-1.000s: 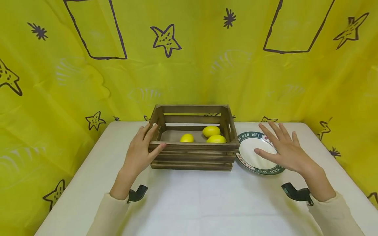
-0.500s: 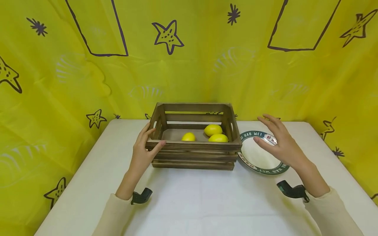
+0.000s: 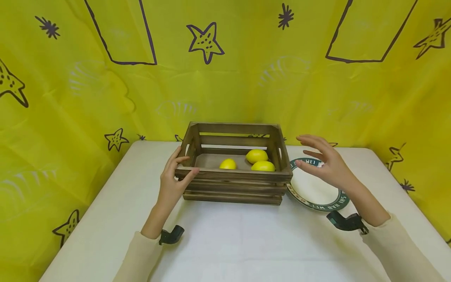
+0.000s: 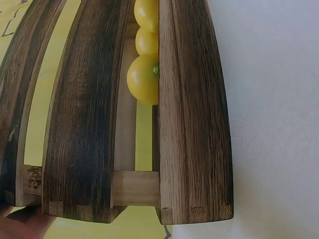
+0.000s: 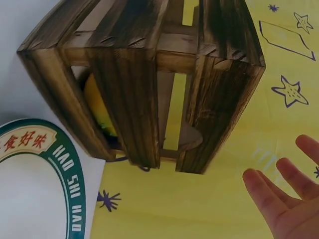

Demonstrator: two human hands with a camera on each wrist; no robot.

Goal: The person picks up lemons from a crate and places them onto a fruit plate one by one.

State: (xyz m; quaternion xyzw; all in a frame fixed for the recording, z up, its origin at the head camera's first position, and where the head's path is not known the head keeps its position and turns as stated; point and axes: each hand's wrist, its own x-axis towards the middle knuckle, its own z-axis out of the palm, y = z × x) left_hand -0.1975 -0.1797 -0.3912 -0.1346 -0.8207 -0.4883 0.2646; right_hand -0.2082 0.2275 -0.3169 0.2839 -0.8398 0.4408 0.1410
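Observation:
A brown slatted wooden crate (image 3: 232,187) stands on the table with several yellow lemons inside, among them one lemon (image 3: 257,156) at the back right. At the crate's left front corner, my left hand (image 3: 171,178) grips the upper rail, thumb along the front and bent fingers at the left end. Only part of that hand's fingers (image 4: 31,223) shows in the left wrist view. My right hand (image 3: 327,162) hovers above the plate (image 3: 310,184), to the right of the crate and apart from it. Its fingers are gently bent, with nothing between them.
The white tabletop (image 3: 225,239) stretches in front of the crate. A yellow curtain (image 3: 243,90) printed with stars and shells hangs behind the table and on both sides. The green-rimmed plate lies close against the crate's right side.
My right hand has moved left toward the crate, its spread fingers drawing together and bending. My left hand's fingers have curled more at the crate's corner. The view has shifted slightly.

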